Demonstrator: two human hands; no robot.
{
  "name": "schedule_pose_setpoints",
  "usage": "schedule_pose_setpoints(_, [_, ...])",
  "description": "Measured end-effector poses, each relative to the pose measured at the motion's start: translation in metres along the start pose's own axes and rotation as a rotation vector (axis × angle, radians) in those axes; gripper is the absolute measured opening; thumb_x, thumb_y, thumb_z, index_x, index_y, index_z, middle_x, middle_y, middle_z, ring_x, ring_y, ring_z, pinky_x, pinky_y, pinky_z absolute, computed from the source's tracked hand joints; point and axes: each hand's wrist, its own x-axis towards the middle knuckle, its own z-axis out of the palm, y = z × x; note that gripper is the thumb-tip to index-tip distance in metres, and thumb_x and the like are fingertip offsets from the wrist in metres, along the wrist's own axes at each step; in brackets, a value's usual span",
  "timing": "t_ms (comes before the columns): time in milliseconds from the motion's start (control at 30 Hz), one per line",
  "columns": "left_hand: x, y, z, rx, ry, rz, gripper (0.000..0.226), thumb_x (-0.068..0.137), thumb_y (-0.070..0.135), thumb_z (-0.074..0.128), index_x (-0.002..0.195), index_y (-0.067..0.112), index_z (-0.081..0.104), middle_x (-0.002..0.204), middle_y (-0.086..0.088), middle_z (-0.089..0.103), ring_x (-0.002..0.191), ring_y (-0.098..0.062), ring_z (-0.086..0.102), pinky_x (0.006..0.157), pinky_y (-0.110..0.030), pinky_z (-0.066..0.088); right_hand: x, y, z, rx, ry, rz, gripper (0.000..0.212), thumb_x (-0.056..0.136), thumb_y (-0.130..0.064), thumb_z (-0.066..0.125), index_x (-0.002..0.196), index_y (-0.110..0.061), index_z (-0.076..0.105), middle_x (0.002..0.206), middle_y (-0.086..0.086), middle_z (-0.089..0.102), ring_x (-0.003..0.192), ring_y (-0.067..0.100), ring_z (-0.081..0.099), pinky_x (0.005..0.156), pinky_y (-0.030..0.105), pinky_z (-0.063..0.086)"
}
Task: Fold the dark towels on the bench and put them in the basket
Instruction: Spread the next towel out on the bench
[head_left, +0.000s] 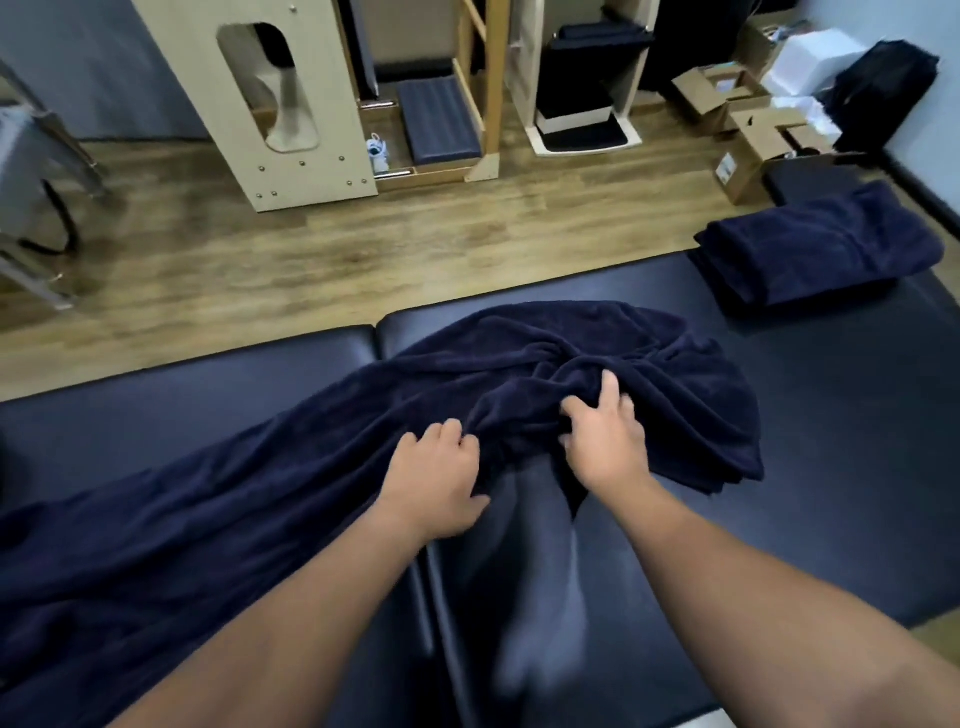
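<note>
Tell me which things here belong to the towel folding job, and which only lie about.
Job:
- loose dark towel, bunched, gripped by left hand and right hand
- folded dark towels
- padded bench

Lying about:
- cardboard boxes
- wooden equipment
- small white shoes

No basket clearly visible.

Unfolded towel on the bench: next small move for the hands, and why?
Probably draw the two hands apart to spread the cloth flat. Both the left hand and right hand grip the unfolded towel where it is bunched and wrinkled on the bench, so no clean edge is ready to fold. A folded towel already lies at the far right.
</note>
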Motion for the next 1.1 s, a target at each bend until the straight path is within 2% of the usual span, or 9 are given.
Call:
schedule_pose_setpoints(133, [-0.013,0.003,0.003,0.103,0.027,-0.071,0.03,0.08,0.01,0.065,0.108,0.011,0.054,0.111,-0.009,0.048,0.098,-0.028,0.051,0.077,-0.038,0.035,-0.005,0.011,-0.008,-0.111,-0.006,-0.034,0.017,0.099,-0.03,0.057,0.113,-0.025,0.065,0.163,0.013,0.008,0.133,0.039,0.032,0.103,0.05,0.04])
schedule_pose_setpoints(233, [-0.02,0.005,0.001,0.128,0.156,0.016,0.024,0.057,0.005,0.078,0.066,0.015,0.058,0.086,-0.008,0.053,0.074,-0.028,0.049,0.061,-0.036,0.033,-0.021,0.03,-0.01,-0.105,-0.037,-0.122,0.019,0.093,-0.024,0.056,0.107,-0.014,0.064,0.163,0.011,0.01,0.136,0.038,0.028,0.1,0.046,0.042])
schedule_pose_setpoints(333, [-0.03,0.021,0.001,0.102,0.254,0.123,0.019,0.061,0.009,0.072,0.059,0.016,0.055,0.074,-0.007,0.054,0.065,-0.029,0.051,0.058,-0.035,0.027,-0.041,0.057,-0.017,-0.094,-0.012,-0.191,0.021,0.089,-0.027,0.054,0.093,-0.01,0.066,0.154,0.009,0.026,0.133,0.033,0.032,0.097,0.043,0.045])
schedule_pose_setpoints(567, [-0.076,0.104,-0.004,-0.5,-0.374,-0.144,0.014,0.09,0.013,0.045,0.09,0.015,0.059,0.102,-0.011,0.066,0.093,-0.033,0.061,0.075,-0.037,0.047,-0.087,0.127,-0.028,-0.298,-0.184,-0.412,0.021,0.075,-0.041,0.028,0.07,-0.023,0.039,0.076,-0.008,0.043,0.084,0.019,0.047,0.094,0.036,0.037])
schedule_pose_setpoints(667, [-0.1,0.142,0.006,-0.603,-0.404,-0.186,0.027,0.089,0.011,0.044,0.097,0.029,0.062,0.114,-0.005,0.066,0.104,-0.029,0.06,0.082,-0.035,0.046,-0.112,0.159,-0.028,-0.363,-0.173,-0.451,0.016,0.085,-0.039,0.037,0.088,-0.023,0.041,0.075,-0.006,0.056,0.081,0.02,0.052,0.091,0.037,0.035])
schedule_pose_setpoints(800, [-0.123,0.188,0.015,-0.771,-0.557,-0.196,0.035,0.084,0.006,0.046,0.086,0.035,0.065,0.093,0.005,0.065,0.091,-0.025,0.064,0.07,-0.029,0.048,-0.144,0.187,-0.038,-0.365,-0.32,-0.427,0.013,0.085,-0.035,0.046,0.084,-0.023,0.046,0.091,0.001,0.068,0.087,0.029,0.063,0.076,0.036,0.042])
schedule_pose_setpoints(867, [-0.131,0.208,0.014,-0.795,-0.723,-0.229,0.036,0.087,0.01,0.053,0.111,0.032,0.068,0.081,-0.002,0.061,0.073,-0.026,0.061,0.059,-0.033,0.053,-0.155,0.193,-0.041,-0.331,-0.498,-0.33,0.016,0.079,-0.037,0.049,0.075,-0.022,0.052,0.084,-0.001,0.062,0.08,0.027,0.061,0.068,0.033,0.042])
schedule_pose_setpoints(967, [-0.139,0.227,0.013,-0.831,-0.967,-0.27,0.038,0.094,0.031,0.064,0.13,0.018,0.062,0.089,-0.01,0.061,0.077,-0.027,0.064,0.071,-0.045,0.06,-0.167,0.201,-0.049,-0.178,-0.705,-0.16,0.031,0.078,-0.051,0.056,0.084,-0.02,0.062,0.083,0.001,0.069,0.071,0.022,0.067,0.066,0.032,0.049])
schedule_pose_setpoints(1100, [-0.129,0.229,0.012,-0.771,-0.812,-0.207,0.026,0.095,0.042,0.059,0.106,0.021,0.07,0.094,-0.003,0.072,0.075,-0.022,0.068,0.069,-0.035,0.054,-0.166,0.219,-0.052,0.01,-0.566,-0.094,0.034,0.093,-0.047,0.049,0.088,-0.017,0.062,0.072,0.005,0.075,0.059,0.024,0.073,0.07,0.039,0.061])
